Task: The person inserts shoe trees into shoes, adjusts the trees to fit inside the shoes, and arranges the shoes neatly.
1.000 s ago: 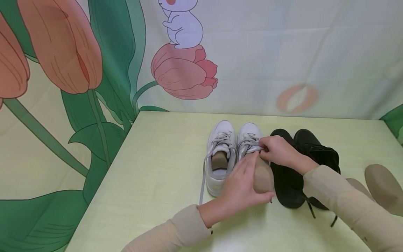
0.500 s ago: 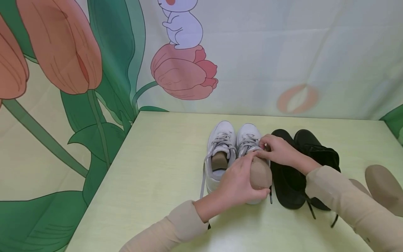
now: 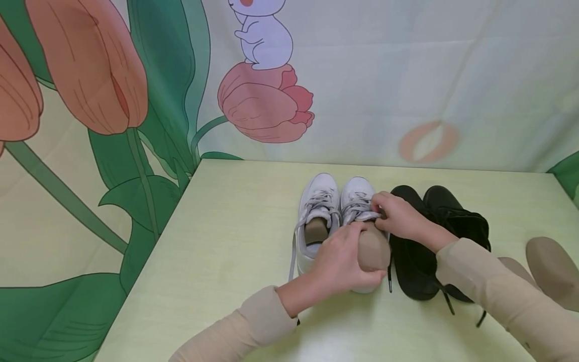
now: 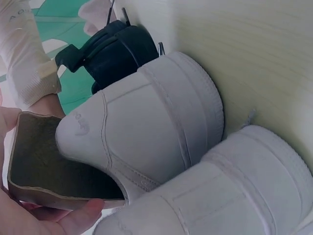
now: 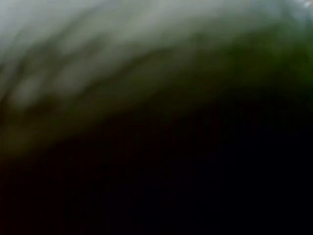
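Tan, curved, hollow shoe insert (image 3: 374, 249) sits partway inside the white lace-up sneaker (image 3: 357, 188) beside the black shoes (image 3: 413, 269) on the pale counter (image 3: 226, 241); its rear has shifted toe-ward since a second ago, so it seems deeper; fingers of the left hand (image 3: 336, 261) clamp it; the right hand's (image 3: 400, 216) pinch laces or tongue, I cannot tell which.

Clear passage exists over the table (image 3: 230, 231) left of the white shoes (image 3: 320, 213); the left sleeve (image 3: 253, 324) obstructs near-left approach, the black shoes (image 3: 410, 266) right-side approach.
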`<state>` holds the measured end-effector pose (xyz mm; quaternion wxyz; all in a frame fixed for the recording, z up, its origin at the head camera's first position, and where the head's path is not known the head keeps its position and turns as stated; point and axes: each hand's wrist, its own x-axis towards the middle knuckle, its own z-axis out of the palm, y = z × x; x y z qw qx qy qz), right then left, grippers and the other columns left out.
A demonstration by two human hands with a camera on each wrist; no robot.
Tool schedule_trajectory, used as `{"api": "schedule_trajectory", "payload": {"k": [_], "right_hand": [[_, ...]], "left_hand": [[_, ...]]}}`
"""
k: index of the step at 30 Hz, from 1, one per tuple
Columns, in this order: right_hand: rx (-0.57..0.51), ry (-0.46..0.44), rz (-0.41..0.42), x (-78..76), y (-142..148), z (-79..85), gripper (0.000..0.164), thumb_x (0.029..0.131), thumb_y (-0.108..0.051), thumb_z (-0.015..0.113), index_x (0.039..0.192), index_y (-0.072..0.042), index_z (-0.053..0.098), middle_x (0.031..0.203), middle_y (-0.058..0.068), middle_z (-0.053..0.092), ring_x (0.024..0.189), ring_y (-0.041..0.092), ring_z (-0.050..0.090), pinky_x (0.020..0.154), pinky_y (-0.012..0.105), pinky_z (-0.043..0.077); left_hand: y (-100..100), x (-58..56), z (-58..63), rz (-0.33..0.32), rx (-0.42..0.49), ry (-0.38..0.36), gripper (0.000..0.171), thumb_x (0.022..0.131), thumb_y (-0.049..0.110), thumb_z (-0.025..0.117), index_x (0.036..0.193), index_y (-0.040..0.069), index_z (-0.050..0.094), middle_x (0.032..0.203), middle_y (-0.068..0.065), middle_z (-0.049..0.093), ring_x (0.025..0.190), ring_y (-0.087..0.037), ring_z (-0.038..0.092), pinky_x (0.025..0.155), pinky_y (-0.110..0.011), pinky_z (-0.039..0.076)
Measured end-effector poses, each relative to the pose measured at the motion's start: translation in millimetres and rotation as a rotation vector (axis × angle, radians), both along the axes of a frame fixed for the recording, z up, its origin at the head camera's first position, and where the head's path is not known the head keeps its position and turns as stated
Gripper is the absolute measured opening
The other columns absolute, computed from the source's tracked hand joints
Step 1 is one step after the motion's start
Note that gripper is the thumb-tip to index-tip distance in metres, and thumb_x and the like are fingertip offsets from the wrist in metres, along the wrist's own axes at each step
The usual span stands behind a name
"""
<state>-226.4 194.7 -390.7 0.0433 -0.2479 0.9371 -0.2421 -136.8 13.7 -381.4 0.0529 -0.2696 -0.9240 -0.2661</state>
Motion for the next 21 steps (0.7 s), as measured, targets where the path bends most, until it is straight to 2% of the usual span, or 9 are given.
{"api": "schedule_trajectory", "payload": {"k": [8,15,21], "right_hand": [[-0.004,0.02,0.027,0.0,2.1,-1.4,0.014,0.074,0.001,0.056,0.074,-0.009,0.047,0.077,0.003,0.044,0.065,0.014,0.038,0.056,0.026,0.033],[-0.05,0.046,0.021,2.0,6.5,-3.4,0.008,0.076,0.001,0.058,0.078,-0.008,0.056,0.076,0.002,0.051,0.064,0.013,0.041,0.057,0.025,0.036],[-0.065,0.048,0.013,3.9,8.1,-3.9,0.01,0.077,0.001,0.057,0.079,-0.008,0.057,0.076,0.003,0.052,0.064,0.012,0.041,0.057,0.025,0.036]], "left_hand": [[2.9,-2.9,-4.2,0.022,-0.018,0.025,0.07,0.064,0.048,0.07,0.117,0.013,0.042,0.103,0.0,0.057,0.092,-0.013,0.054,0.072,-0.025,0.048],[8.9,-2.7,-5.5,0.054,-0.066,0.051,0.072,0.063,0.052,0.07,0.118,0.014,0.042,0.109,0.001,0.056,0.105,-0.013,0.051,0.078,-0.027,0.048],[13.6,-2.5,-3.1,0.065,-0.079,0.051,0.071,0.064,0.052,0.068,0.118,0.015,0.042,0.11,0.002,0.055,0.108,-0.013,0.049,0.08,-0.028,0.047]]}}
